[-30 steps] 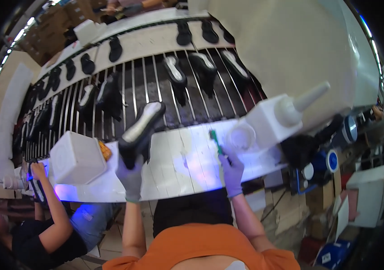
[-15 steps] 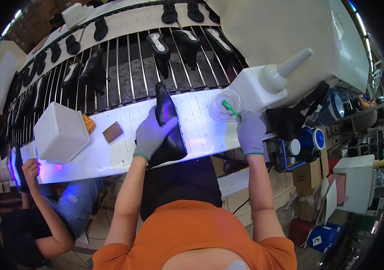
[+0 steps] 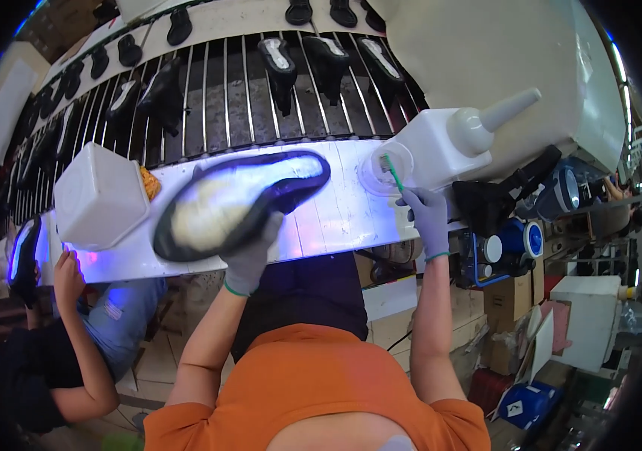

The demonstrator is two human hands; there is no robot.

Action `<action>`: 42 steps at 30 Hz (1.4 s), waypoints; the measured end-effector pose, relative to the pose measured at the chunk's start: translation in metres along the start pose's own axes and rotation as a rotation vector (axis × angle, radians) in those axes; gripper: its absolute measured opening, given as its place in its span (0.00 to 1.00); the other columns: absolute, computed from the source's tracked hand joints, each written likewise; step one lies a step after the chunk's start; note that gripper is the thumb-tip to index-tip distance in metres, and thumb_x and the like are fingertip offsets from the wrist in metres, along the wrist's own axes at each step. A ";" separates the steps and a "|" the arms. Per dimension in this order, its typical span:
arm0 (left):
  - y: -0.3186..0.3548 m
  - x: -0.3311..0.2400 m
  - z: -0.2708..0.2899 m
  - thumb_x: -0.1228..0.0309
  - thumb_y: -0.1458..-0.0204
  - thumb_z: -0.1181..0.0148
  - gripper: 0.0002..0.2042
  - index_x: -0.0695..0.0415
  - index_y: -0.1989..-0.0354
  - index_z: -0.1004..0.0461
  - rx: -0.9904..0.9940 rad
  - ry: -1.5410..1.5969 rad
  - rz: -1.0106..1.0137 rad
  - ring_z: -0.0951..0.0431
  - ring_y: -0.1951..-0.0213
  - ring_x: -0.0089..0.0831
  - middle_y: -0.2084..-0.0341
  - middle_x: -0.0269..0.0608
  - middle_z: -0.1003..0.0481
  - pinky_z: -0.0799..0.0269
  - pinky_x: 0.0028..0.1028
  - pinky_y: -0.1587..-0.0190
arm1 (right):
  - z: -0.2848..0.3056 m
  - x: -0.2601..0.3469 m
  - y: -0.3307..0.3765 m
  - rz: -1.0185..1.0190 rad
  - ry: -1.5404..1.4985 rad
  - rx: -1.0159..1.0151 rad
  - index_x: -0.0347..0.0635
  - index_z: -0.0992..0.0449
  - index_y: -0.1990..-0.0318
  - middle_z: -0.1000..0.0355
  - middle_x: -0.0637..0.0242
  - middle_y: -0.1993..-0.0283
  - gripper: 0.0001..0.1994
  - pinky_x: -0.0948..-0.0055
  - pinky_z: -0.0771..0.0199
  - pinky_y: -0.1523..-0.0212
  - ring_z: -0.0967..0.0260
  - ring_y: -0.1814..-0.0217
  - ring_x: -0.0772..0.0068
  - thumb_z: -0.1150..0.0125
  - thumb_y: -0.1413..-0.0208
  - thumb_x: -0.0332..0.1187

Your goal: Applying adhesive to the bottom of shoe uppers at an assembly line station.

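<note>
White bench [image 3: 328, 222] crosses mid-frame; left of centre, a black shoe [image 3: 212, 203], sole up, sits just up-left of the left hand [image 3: 249, 259] gripping its near side. Farther right, the right hand [image 3: 427, 219] pinches a green brush [image 3: 397, 180].

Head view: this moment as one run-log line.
left hand: gripping black shoe, pale underside up | right hand: holding green brush, head at mouth of cup | white bottle: beside cup

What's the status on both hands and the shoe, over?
Left hand gripping black shoe, pale underside showing. Right hand holding green brush, head at cup. White tub left of shoe.
</note>
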State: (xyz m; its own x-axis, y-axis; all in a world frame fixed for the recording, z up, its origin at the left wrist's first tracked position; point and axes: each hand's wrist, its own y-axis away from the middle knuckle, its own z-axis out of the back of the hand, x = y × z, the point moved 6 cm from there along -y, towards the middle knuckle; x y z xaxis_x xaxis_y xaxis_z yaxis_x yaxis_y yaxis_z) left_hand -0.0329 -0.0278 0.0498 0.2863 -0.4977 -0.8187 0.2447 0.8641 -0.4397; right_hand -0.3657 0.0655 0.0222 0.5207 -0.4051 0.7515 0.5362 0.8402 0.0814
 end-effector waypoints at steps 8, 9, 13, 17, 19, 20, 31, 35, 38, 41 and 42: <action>0.039 -0.024 -0.029 0.60 0.42 0.46 0.32 0.58 0.33 0.49 0.279 -0.439 -0.057 0.39 0.37 0.35 0.40 0.46 0.37 0.49 0.37 0.32 | -0.021 0.007 0.006 -0.242 -0.891 0.085 0.29 0.27 0.49 0.27 0.67 0.73 0.15 0.85 0.53 0.84 0.48 0.84 0.89 0.47 0.39 0.31; 0.043 -0.024 -0.037 0.60 0.42 0.46 0.32 0.58 0.33 0.49 0.278 -0.439 -0.044 0.39 0.37 0.35 0.40 0.46 0.37 0.49 0.37 0.32 | -0.019 0.011 0.007 -0.249 -0.884 0.094 0.29 0.27 0.49 0.27 0.67 0.73 0.15 0.85 0.53 0.84 0.48 0.84 0.89 0.47 0.39 0.31; 0.096 0.043 -0.084 0.69 0.56 0.29 0.37 0.57 0.38 0.44 0.054 0.943 0.841 0.33 0.43 0.37 0.43 0.49 0.36 0.34 0.37 0.40 | -0.003 0.076 0.020 -0.005 -0.750 0.174 0.30 0.23 0.54 0.33 0.73 0.76 0.13 0.85 0.52 0.80 0.48 0.82 0.87 0.44 0.43 0.28; 0.155 0.131 -0.132 0.76 0.57 0.30 0.41 0.51 0.35 0.49 -0.293 1.182 0.779 0.34 0.41 0.46 0.39 0.55 0.43 0.27 0.38 0.46 | -0.020 0.133 0.058 0.192 -0.405 0.259 0.35 0.18 0.63 0.25 0.67 0.71 0.12 0.84 0.38 0.74 0.34 0.75 0.84 0.38 0.57 0.22; 0.089 0.063 -0.094 0.67 0.51 0.35 0.39 0.52 0.34 0.53 -0.095 0.703 0.440 0.36 0.40 0.49 0.40 0.56 0.41 0.34 0.44 0.42 | -0.022 0.124 0.073 0.209 -0.343 0.374 0.39 0.18 0.59 0.23 0.66 0.66 0.13 0.82 0.32 0.70 0.29 0.69 0.81 0.33 0.56 0.21; 0.073 0.042 -0.083 0.62 0.47 0.37 0.38 0.53 0.33 0.55 -0.016 0.453 0.267 0.37 0.39 0.51 0.41 0.57 0.41 0.37 0.47 0.40 | -0.025 0.123 0.078 0.207 -0.345 0.386 0.39 0.18 0.59 0.23 0.66 0.66 0.13 0.82 0.32 0.70 0.29 0.69 0.81 0.33 0.56 0.21; 0.063 0.009 -0.068 0.62 0.53 0.31 0.44 0.56 0.35 0.56 -0.279 0.061 -0.332 0.38 0.39 0.47 0.40 0.59 0.44 0.39 0.50 0.38 | -0.046 0.105 0.069 0.220 -0.263 0.307 0.41 0.18 0.58 0.24 0.66 0.69 0.13 0.82 0.36 0.72 0.33 0.72 0.83 0.32 0.54 0.23; 0.058 0.000 -0.065 0.57 0.58 0.28 0.48 0.56 0.35 0.57 -0.316 0.009 -0.385 0.37 0.39 0.51 0.41 0.59 0.42 0.47 0.52 0.36 | -0.048 0.094 0.050 0.145 -0.192 0.266 0.39 0.18 0.58 0.27 0.71 0.73 0.12 0.82 0.42 0.74 0.40 0.76 0.87 0.33 0.52 0.25; 0.064 0.010 -0.069 0.57 0.56 0.29 0.46 0.57 0.35 0.57 -0.316 -0.008 -0.389 0.35 0.41 0.51 0.42 0.60 0.41 0.47 0.54 0.36 | -0.053 0.085 0.033 0.168 -0.187 0.204 0.40 0.18 0.58 0.28 0.74 0.75 0.11 0.82 0.45 0.76 0.45 0.77 0.88 0.34 0.49 0.30; 0.060 0.004 -0.067 0.61 0.56 0.29 0.42 0.55 0.38 0.53 -0.305 0.023 -0.381 0.35 0.40 0.53 0.42 0.57 0.40 0.54 0.56 0.35 | -0.053 0.076 0.015 0.092 -0.134 0.147 0.40 0.18 0.58 0.26 0.74 0.73 0.12 0.81 0.44 0.75 0.44 0.77 0.87 0.33 0.50 0.31; 0.057 0.000 -0.065 0.66 0.57 0.29 0.40 0.53 0.39 0.50 -0.311 0.074 -0.381 0.36 0.39 0.53 0.42 0.55 0.38 0.61 0.58 0.33 | -0.053 0.073 0.008 0.155 -0.136 0.094 0.40 0.18 0.58 0.26 0.73 0.73 0.12 0.81 0.42 0.74 0.44 0.77 0.86 0.33 0.50 0.33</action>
State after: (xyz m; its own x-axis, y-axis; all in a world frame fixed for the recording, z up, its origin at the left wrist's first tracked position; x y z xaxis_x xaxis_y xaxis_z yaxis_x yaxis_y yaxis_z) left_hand -0.0793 0.0266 0.0003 0.1605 -0.7858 -0.5972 0.0278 0.6084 -0.7931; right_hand -0.2883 0.0230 0.0428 0.4942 -0.2216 0.8407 0.3893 0.9210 0.0139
